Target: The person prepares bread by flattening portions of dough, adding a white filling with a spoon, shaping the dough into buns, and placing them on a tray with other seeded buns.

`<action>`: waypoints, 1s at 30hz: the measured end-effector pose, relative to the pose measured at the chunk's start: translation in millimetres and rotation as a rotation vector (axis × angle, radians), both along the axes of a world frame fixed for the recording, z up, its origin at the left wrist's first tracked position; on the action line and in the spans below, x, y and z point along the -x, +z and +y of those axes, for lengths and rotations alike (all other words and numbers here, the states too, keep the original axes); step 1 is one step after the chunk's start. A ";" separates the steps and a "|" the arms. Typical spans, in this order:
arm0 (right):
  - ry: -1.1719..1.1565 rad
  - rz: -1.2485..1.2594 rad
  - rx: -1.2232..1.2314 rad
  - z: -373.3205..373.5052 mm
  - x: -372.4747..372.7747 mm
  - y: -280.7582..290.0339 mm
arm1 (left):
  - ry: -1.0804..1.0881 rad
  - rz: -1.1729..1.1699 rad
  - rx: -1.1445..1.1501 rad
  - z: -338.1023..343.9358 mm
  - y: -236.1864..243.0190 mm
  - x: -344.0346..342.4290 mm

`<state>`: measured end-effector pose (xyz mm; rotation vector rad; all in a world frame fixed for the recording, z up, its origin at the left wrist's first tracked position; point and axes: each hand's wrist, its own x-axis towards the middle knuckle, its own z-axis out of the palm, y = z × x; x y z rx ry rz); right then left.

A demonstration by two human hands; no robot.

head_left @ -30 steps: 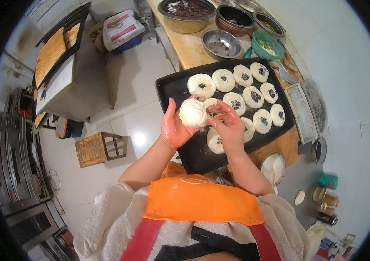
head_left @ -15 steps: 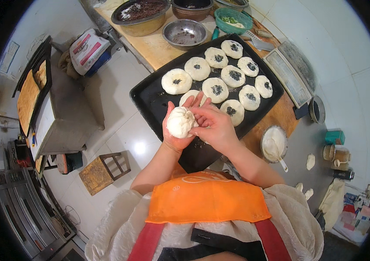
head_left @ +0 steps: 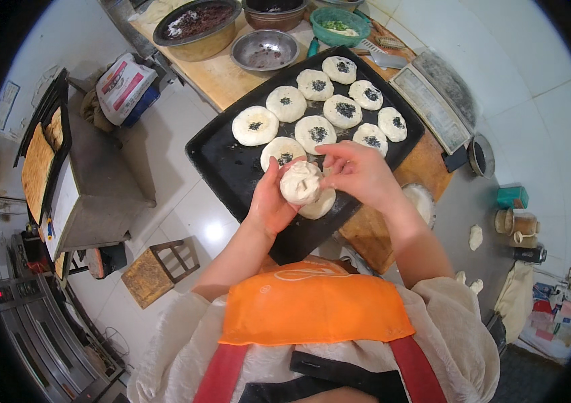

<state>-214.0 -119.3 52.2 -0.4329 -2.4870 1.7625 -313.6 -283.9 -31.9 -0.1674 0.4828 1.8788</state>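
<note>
A pleated ball of white dough (head_left: 301, 183) rests in my left hand (head_left: 270, 201), whose fingers and palm cup it from the left and below. Close at its right side is my right hand (head_left: 360, 176), with half-bent fingers apart and the thumb near the dough's edge; whether the thumb touches it I cannot tell. Both hands are over the near part of a black baking tray (head_left: 231, 176). Several flat dough rounds lie on the tray, most topped with dark seeds, such as one round (head_left: 256, 126) at the left. Another round (head_left: 319, 204) is partly hidden under my hands.
Behind the tray stand a steel bowl (head_left: 266, 51), a tub of dark filling (head_left: 198, 20) and a green basket (head_left: 340, 27). A flat blade (head_left: 387, 60) lies farther right. To the right is a white bowl (head_left: 421, 203), partly behind my forearm. A wooden stool (head_left: 152, 277) stands lower left.
The dough ball has moved right across the tray in my left hand and turned. My right fingers have loosened from its pleats and lifted to its right. The whole view has shifted slightly.
</note>
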 end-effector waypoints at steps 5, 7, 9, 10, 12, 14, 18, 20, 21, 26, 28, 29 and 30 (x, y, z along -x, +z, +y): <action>0.197 0.162 -0.444 -9.5 -12.7 11.0 | 0.023 -0.004 0.129 15.1 16.1 -22.2; 0.183 0.295 -0.562 -7.3 -24.9 6.3 | 0.027 0.008 0.149 21.0 19.7 -33.6; 0.204 0.304 -0.565 -2.8 -39.9 3.2 | 0.039 0.019 0.177 28.3 22.7 -48.3; 0.213 0.309 -0.565 0.3 -46.8 2.5 | 0.050 0.024 0.195 33.0 22.7 -57.4; 0.181 0.344 -0.579 9.0 -60.0 -1.1 | 0.064 0.036 0.238 41.7 23.6 -75.4; 0.172 0.274 -0.570 20.5 -74.1 -5.7 | 0.081 0.077 0.256 48.1 30.6 -91.3; 0.014 0.011 -0.060 28.0 -102.8 15.3 | 0.135 0.161 0.296 64.0 46.5 -123.3; 0.015 0.010 -0.102 29.9 -115.0 18.7 | 0.146 0.226 0.303 69.9 51.3 -138.0; 0.039 -0.002 -0.133 31.6 -120.4 20.2 | 0.168 0.229 0.353 72.5 46.5 -144.5; -0.071 0.237 -0.224 38.0 -141.6 -4.3 | 0.201 0.394 0.226 77.5 42.0 -166.9; -0.060 0.107 -0.101 38.4 -151.7 0.8 | 0.213 0.415 0.257 79.4 36.3 -169.5; -0.054 0.040 -0.041 38.3 -155.2 5.0 | 0.203 0.373 0.271 79.3 35.5 -171.9; -0.022 0.036 -0.004 38.4 -158.7 8.5 | 0.212 0.401 0.289 79.4 37.9 -175.5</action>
